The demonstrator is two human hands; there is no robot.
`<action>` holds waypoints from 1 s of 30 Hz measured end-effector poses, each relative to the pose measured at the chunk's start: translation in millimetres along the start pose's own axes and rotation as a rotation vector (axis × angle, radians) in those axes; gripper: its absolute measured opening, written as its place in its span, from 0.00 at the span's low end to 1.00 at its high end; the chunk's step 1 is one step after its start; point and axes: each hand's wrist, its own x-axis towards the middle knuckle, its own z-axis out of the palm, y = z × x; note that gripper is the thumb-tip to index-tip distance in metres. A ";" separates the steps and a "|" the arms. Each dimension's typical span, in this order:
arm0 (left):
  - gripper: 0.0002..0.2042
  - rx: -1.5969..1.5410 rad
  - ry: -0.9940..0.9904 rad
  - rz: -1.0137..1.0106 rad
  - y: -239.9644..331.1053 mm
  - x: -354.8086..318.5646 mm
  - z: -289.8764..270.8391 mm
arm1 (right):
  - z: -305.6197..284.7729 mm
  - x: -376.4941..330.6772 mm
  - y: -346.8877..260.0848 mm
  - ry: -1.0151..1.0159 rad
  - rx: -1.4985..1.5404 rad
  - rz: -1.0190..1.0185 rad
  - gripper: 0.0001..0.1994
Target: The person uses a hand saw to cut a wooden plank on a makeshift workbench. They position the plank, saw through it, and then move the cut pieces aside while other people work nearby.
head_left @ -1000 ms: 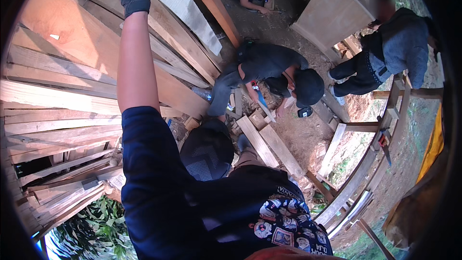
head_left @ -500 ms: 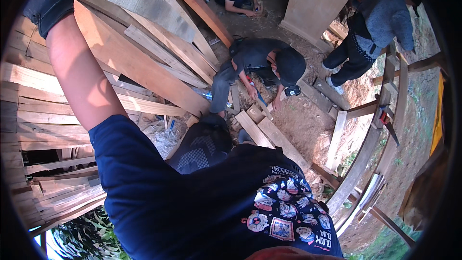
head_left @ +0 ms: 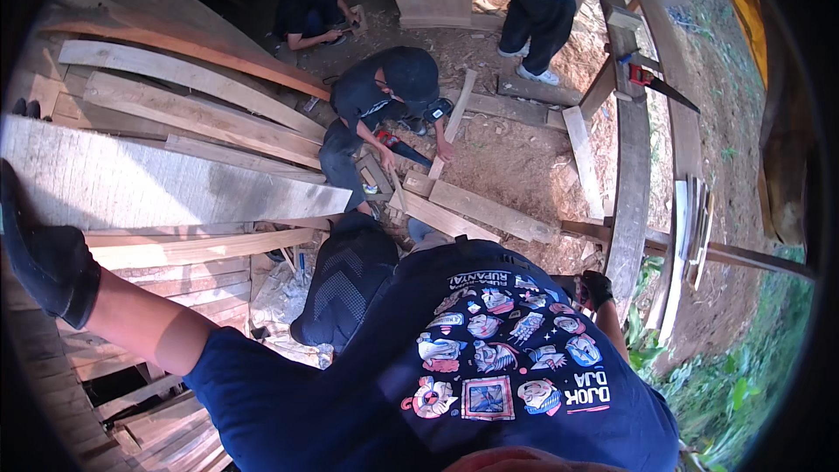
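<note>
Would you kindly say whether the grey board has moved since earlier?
Yes, the grey board has moved away from the reddish beam; planks now show between.

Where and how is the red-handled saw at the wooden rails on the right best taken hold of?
Take the saw by its red handle, probably coming from the left: the handle forms its left end, while the dark blade tapers away to the right.
</note>
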 end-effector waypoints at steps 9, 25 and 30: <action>0.27 -0.952 -0.262 -0.809 279.7 -0.2 -7.7 | 9.1 -76.0 -4.4 -0.007 0.228 0.025 0.16; 0.25 -1.535 -0.728 -0.829 647.5 -115.6 63.8 | 61.0 -202.3 89.3 -0.151 0.041 0.319 0.16; 0.25 -1.623 -0.879 -0.793 735.5 -163.4 97.0 | 131.4 -207.6 170.7 -0.166 -0.004 0.344 0.18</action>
